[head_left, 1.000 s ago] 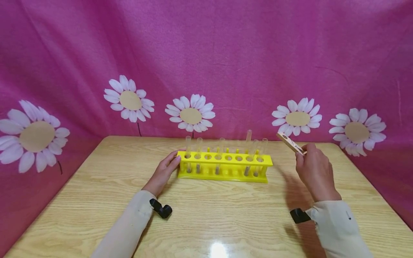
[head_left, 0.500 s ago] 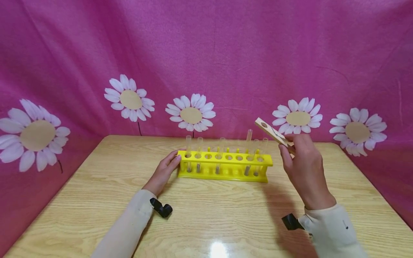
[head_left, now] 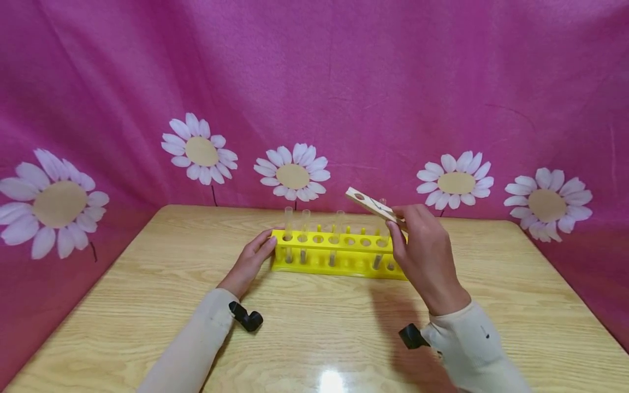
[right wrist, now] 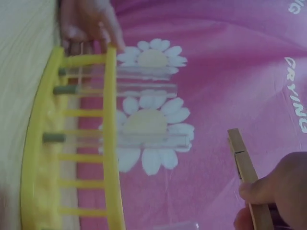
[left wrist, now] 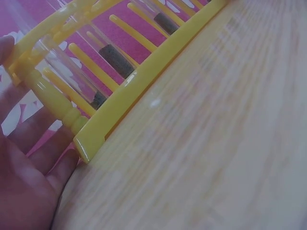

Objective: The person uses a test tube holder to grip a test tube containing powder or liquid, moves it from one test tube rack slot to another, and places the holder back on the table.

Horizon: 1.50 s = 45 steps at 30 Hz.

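The left hand [head_left: 250,259] gripped the left end of the rack [head_left: 321,247] on the worktop [head_left: 295,316]; the right hand [head_left: 428,259] pinched a clothespin [head_left: 373,207] above its right part. Swinging too low could have knocked the clear tubes [head_left: 288,221], spilling their dark contents [left wrist: 116,61].

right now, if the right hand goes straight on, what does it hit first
Probably the pink curtain: the wooden clip in the right hand points left, above the test tubes, though depth is unclear.
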Available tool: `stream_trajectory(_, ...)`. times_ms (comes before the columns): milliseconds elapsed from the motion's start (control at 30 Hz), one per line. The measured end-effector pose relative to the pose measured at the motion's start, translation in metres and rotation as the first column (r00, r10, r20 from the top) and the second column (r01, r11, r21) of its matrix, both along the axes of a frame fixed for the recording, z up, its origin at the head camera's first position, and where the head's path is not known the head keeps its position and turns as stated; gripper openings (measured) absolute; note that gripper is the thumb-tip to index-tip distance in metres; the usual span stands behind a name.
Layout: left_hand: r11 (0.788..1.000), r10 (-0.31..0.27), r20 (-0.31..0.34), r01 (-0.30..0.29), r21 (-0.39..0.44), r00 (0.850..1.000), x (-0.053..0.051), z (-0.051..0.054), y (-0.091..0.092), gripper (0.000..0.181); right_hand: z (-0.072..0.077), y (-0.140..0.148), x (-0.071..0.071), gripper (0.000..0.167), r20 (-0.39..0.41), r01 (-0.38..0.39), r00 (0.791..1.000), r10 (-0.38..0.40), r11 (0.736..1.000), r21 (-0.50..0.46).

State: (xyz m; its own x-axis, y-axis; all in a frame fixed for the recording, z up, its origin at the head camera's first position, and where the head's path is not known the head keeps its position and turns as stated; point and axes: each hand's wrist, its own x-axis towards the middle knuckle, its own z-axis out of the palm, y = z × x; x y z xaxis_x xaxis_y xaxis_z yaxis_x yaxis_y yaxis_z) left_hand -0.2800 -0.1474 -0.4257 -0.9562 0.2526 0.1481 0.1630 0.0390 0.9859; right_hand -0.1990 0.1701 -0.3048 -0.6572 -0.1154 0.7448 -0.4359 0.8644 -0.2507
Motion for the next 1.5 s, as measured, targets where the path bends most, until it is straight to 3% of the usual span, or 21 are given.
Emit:
stream_trajectory(300, 0.999, 0.003, 0.019, -0.003, -0.051, 1.000, 0.001, 0.001, 0.004, 0.056, -0.007, -0.012, -0.004, 0.023, 0.074, -0.015, 0.997, 0.014, 1.000, 0.009)
stream_trajectory(633, 0.995, 0.014, 0.036, -0.011, -0.096, 0.999, 0.001, 0.005, 0.003, 0.056, -0.015, -0.011, -0.007, 0.019, 0.085, -0.031, 0.996, 0.030, 0.999, 0.014)
stream_trajectory(867, 0.999, -0.013, 0.051, 0.015, -0.050, 0.999, 0.000, 0.005, 0.002, 0.049, -0.021, -0.015, -0.011, 0.015, 0.087, -0.044, 0.995, 0.043, 0.999, 0.010)
stream_trajectory(1033, 0.997, 0.000, 0.057, 0.004, -0.075, 0.998, 0.001, 0.004, 0.001, 0.055, -0.024, -0.017, -0.012, 0.012, 0.076, -0.049, 0.996, 0.048, 0.999, 0.005)
stream_trajectory(1500, 0.999, 0.001, -0.012, -0.001, -0.036, 1.000, 0.001, 0.000, -0.001, 0.056, -0.027, -0.022, -0.013, 0.016, 0.096, -0.051, 0.994, 0.048, 0.998, 0.023)
